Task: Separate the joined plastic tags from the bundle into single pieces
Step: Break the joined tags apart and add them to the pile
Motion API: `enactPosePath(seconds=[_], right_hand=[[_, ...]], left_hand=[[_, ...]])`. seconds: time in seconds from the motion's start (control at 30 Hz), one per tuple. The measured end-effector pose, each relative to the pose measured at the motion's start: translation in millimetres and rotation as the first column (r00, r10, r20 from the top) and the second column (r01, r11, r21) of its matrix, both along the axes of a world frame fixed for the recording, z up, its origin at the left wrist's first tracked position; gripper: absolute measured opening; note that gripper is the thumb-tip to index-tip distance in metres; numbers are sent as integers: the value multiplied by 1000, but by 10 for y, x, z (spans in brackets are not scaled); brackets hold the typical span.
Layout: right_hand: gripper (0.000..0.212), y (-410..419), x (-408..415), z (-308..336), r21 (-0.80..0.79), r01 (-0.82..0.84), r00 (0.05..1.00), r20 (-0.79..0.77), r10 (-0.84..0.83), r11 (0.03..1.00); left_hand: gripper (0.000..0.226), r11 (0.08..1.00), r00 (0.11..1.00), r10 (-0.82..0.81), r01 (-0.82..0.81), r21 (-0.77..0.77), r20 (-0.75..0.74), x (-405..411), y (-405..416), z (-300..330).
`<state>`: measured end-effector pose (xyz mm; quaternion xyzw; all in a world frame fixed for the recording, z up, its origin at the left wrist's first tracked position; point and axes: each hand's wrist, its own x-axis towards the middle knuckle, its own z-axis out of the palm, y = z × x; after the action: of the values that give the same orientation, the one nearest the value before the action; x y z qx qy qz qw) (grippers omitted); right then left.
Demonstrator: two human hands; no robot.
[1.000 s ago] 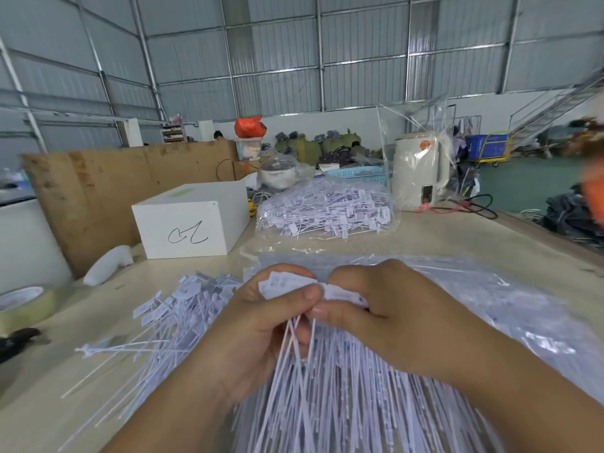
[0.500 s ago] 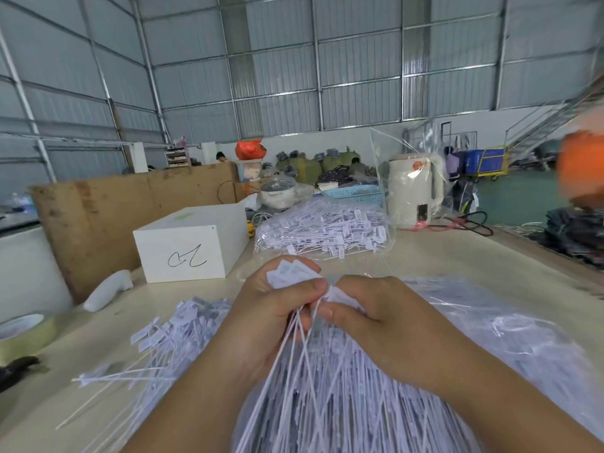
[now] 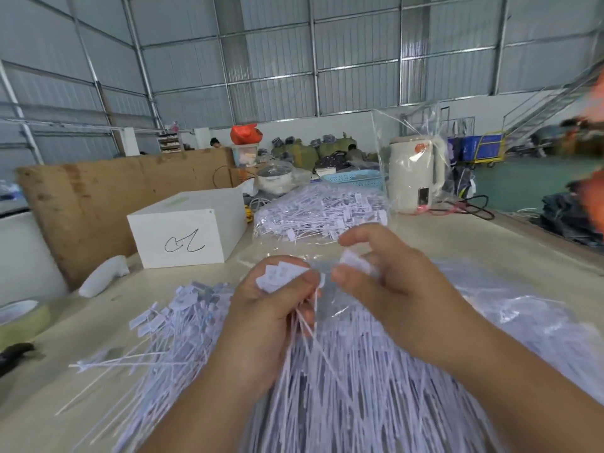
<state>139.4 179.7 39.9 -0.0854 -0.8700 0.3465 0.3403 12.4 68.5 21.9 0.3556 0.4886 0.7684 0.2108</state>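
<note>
White plastic tags are filling the near table (image 3: 457, 237). From the head camera, the left hand (image 3: 271, 315) is gripping a bundle of joined tags (image 3: 281, 276), their thin tails fanning down toward the viewer. Just right of it, the right hand (image 3: 389, 282) is pinching a single tag (image 3: 354, 261) between thumb and fingers. Loose tags (image 3: 170, 322) are lying to the left, and a white box (image 3: 186, 230) is sitting farther back.

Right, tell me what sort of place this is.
Probably a warehouse or packing workshop: corrugated metal walls, a blue trolley on an open floor, and bagged plastic tags on a long worktable.
</note>
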Motion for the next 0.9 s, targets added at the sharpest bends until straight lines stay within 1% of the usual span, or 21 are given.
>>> enactPosePath(seconds=[0.07, 0.1, 0.17, 0.2, 0.27, 0.33, 0.4, 0.47, 0.57, 0.67, 0.73, 0.77, 0.83, 0.9], right_hand=[[53, -25, -24, -50, 181, -26, 981, 195, -9, 983], [61, -40, -31, -65, 246, -37, 966, 257, -29, 969], [71, -72, -31, -83, 312, -11, 946, 312, -92, 950], [74, -81, -29, -89, 313, 0, 940, 324, -107, 950], [77, -90, -23, -87, 265, -9, 938, 336, -83, 964], [80, -93, -16, -72, 202, -22, 936, 347, -50, 979], [80, -104, -17, -70, 175, -36, 930, 366, -31, 984], [78, -122, -32, -92, 179, -46, 927, 375, -25, 983], [79, -119, -48, -119, 209, -41, 929, 367, -39, 977], [72, -111, -44, -119, 152, -82, 933, 360, 22, 985], [62, -119, -48, -111, 89, -99, 941, 332, 64, 991], [57, -115, -48, -102, 86, -87, 944, 325, 54, 993], [45, -76, -36, -64, 148, -43, 944, 329, -8, 988], [30, -22, -12, -10, 173, -12, 932, 358, -51, 985]], left_hand=[[12, 999, 999, -37, 36, -36, -30, 18, 20, -46], [10, 998, 998, -51, 49, -49, -39, 18, 23, -64], [10, 997, 997, -58, 55, -63, -49, 22, 18, -82], [12, 996, 997, -58, 54, -67, -51, 32, 15, -81], [11, 995, 996, -72, 68, -70, -57, 53, 13, -74], [10, 990, 990, -122, 117, -76, -68, 79, -2, -54], [14, 981, 980, -182, 176, -80, -84, 84, -19, -35], [20, 974, 972, -217, 210, -84, -90, 64, -31, -27], [24, 968, 963, -244, 235, -86, -114, 38, -32, -38], [25, 969, 958, -240, 227, -96, -159, 12, -11, -74], [26, 975, 966, -212, 200, -96, -146, -16, -3, -90], [26, 979, 972, -196, 185, -92, -130, -28, 1, -87], [24, 988, 983, -147, 140, -69, -114, -47, -2, -60], [18, 997, 992, -71, 66, -49, -103, -69, -12, -19]])
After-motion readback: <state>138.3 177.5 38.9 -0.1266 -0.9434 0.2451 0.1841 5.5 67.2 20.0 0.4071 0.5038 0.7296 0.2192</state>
